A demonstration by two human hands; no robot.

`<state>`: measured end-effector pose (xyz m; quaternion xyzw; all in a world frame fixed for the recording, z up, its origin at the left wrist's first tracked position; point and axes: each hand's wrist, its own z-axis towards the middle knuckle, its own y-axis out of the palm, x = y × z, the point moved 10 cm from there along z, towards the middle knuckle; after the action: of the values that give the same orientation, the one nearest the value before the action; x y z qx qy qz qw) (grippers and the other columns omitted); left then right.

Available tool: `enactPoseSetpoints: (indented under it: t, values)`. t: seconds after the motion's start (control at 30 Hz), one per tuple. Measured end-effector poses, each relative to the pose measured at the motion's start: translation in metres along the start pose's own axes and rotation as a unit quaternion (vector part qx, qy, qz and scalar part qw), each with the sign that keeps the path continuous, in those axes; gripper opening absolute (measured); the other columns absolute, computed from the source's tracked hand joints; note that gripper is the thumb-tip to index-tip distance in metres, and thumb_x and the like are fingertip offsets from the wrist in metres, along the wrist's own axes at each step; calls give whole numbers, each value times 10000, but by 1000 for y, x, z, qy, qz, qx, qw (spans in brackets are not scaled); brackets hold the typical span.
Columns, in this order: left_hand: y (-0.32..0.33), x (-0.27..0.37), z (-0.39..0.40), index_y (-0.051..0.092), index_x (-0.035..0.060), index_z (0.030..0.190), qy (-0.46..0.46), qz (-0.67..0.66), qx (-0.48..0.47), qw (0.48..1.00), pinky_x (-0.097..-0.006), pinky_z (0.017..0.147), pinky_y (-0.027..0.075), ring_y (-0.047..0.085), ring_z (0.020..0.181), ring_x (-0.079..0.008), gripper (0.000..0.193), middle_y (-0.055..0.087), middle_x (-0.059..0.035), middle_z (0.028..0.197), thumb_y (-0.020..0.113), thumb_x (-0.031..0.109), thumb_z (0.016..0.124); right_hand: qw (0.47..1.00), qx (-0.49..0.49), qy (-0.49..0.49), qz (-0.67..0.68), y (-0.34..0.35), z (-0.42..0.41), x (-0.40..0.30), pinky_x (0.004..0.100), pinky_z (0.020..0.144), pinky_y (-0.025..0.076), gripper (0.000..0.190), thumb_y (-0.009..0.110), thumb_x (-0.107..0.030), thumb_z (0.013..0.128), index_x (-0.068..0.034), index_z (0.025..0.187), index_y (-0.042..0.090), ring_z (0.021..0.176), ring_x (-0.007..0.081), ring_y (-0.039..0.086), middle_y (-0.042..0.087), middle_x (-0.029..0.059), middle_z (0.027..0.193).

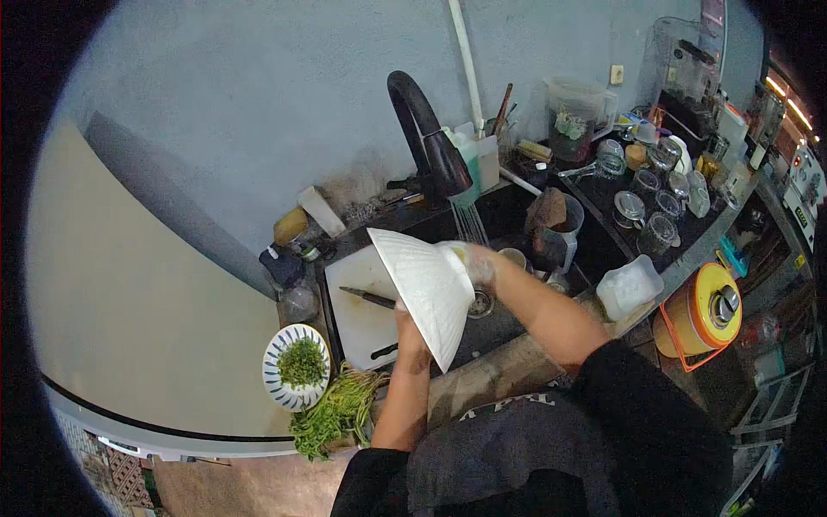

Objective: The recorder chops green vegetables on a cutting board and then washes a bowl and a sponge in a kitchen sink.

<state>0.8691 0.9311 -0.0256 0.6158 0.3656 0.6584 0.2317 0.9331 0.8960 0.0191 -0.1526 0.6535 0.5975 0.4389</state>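
A large white ribbed bowl is tilted on its side over the sink. My left hand holds it near the rim, its fingers mostly hidden by the bowl. At the bowl's foot is my right hand, coated with whitish foam. A small yellowish patch shows by its fingers, too blurred to name. Water streams from the black faucet just behind that hand. Left of the bowl, a knife lies on a white cutting board.
A plate of chopped greens and a bunch of leafy stems sit at the left. In the sink stands a plastic jug. Several glasses crowd the right counter, near a white container and a yellow-orange cooler jug.
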Motion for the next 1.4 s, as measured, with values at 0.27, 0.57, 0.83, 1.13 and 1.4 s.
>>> enactPoseSetpoints:
  t: [0.27, 0.57, 0.83, 1.13, 1.4]
  values:
    - [-9, 15, 12, 440, 0, 1143, 107, 60, 86, 989, -296, 754, 468, 561, 890, -194, 338, 546, -112, 1050, 527, 143, 850, 927, 245, -195, 208, 15, -48, 16, 333, 861, 462, 363, 398, -222, 886, 26, 1140, 475, 980, 217, 565, 557, 143, 1094]
    - [-26, 66, 3, 438, -9, 1110, 276, 244, 198, 908, -285, 785, 429, 539, 894, -170, 340, 548, -102, 1016, 570, 18, 798, 913, 288, -284, 60, 39, -86, -16, 270, 751, 477, 323, 506, -207, 867, -20, 1129, 479, 888, 136, 566, 561, 72, 1007]
    - [-5, 19, 4, 442, 4, 1147, 151, 124, 50, 979, -334, 827, 456, 549, 957, -214, 310, 535, -115, 1093, 473, 75, 847, 885, 353, -74, -294, 21, -97, -34, 238, 581, 440, 295, 628, -294, 792, -30, 923, 612, 636, 65, 530, 602, 18, 737]
    - [32, 2, -17, 450, 30, 1144, 83, 131, 21, 988, -336, 700, 511, 592, 852, -223, 331, 563, -110, 1017, 467, 214, 869, 902, 281, -154, -289, 11, -143, -69, 231, 572, 424, 295, 609, -302, 808, -39, 939, 613, 652, 78, 546, 605, 15, 800]
    - [8, -32, -28, 472, 17, 1132, -29, -39, 89, 995, -312, 732, 495, 581, 882, -210, 307, 575, -110, 1031, 471, 177, 869, 454, 541, -44, -707, -60, -357, -145, 408, 663, 437, 392, 567, -345, 758, 37, 843, 554, 756, 360, 570, 577, 228, 785]
